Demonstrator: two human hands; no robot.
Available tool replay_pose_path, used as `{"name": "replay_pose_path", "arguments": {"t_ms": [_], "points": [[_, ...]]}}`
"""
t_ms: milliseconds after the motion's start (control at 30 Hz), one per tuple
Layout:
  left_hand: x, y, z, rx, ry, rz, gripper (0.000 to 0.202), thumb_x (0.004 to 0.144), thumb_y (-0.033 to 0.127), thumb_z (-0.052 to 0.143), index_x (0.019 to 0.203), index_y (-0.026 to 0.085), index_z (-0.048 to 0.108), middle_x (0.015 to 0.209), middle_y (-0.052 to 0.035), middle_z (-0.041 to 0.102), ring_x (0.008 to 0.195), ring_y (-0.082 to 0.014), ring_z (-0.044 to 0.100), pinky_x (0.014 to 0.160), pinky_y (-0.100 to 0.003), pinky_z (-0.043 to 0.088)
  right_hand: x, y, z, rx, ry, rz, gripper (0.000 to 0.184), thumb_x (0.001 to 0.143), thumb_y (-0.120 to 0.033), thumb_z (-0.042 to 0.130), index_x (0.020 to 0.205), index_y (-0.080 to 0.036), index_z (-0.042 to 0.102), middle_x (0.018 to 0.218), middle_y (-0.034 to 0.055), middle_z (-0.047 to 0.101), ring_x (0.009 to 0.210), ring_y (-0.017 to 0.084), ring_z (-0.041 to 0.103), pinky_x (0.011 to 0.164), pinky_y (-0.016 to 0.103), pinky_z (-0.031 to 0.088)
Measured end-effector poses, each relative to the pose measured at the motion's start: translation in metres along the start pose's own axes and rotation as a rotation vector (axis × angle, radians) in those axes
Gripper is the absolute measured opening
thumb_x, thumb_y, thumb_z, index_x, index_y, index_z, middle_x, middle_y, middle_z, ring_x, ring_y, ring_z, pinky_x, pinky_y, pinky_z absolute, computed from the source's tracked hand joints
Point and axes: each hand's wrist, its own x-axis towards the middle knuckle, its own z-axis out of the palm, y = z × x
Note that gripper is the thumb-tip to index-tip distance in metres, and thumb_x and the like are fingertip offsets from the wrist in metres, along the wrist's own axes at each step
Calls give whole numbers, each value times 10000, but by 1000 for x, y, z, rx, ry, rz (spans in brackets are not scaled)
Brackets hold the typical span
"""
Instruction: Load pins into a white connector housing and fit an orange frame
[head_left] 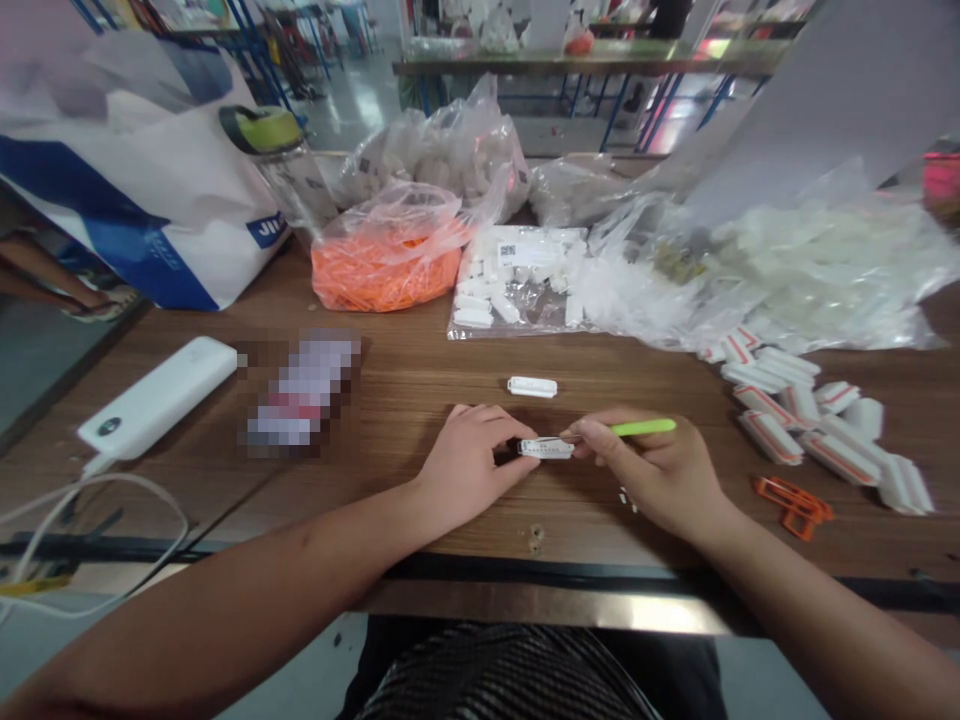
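Observation:
My left hand (472, 460) pinches one end of a small white plastic housing (546, 449) just above the brown table. Between the fingers of my right hand (652, 465) is a thin tool with a lime-green handle (643, 427). Its slim tip reaches the housing's upper side; the tip's exact kind is too small to tell. A similar white plastic piece (532, 387) lies behind my hands. A few tiny white bits (628, 500) rest beside my right hand.
White pieces with orange strips (802, 410) are heaped at right, near loose orange frames (793, 505). Bags of orange parts (386, 265) and white parts (517, 280) line the back. A power bank (161, 395), a blurred phone-like object (304, 390) and a bottle (289, 170) stand left.

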Motion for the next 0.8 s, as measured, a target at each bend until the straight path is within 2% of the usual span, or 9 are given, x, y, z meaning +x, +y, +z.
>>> {"name": "replay_pose_path", "arguments": {"t_ms": [100, 333, 500, 800], "points": [[0, 0, -1, 7, -11, -4, 101, 822, 259, 712, 922, 255, 707, 877, 24, 723, 838, -183, 630, 788, -368, 364, 1, 3, 1, 88, 46, 95, 242, 882, -362, 611, 718, -216, 711, 619, 12, 711, 523, 130, 637, 486, 240, 514], [0, 0, 0, -13, -2, 0, 112, 815, 247, 721, 926, 245, 706, 910, 21, 737, 864, -187, 638, 794, -366, 363, 3, 8, 3, 166, 38, 160, 257, 864, -394, 635, 746, -185, 727, 602, 28, 706, 513, 124, 625, 466, 220, 493], [0, 0, 0, -12, 0, -1, 116, 814, 238, 727, 929, 240, 711, 899, 22, 734, 859, -181, 636, 793, -360, 362, 2, 12, 5, 172, 7, 162, 275, 870, -404, 633, 750, -178, 735, 640, 42, 720, 522, 115, 617, 474, 212, 485], [1, -1, 1, -14, 14, 10, 112, 807, 236, 735, 916, 237, 708, 893, 25, 734, 850, -178, 638, 787, -360, 362, 3, 12, 6, 195, 57, 164, 265, 862, -392, 638, 735, -180, 733, 590, 34, 702, 486, 110, 608, 437, 206, 478]]}}
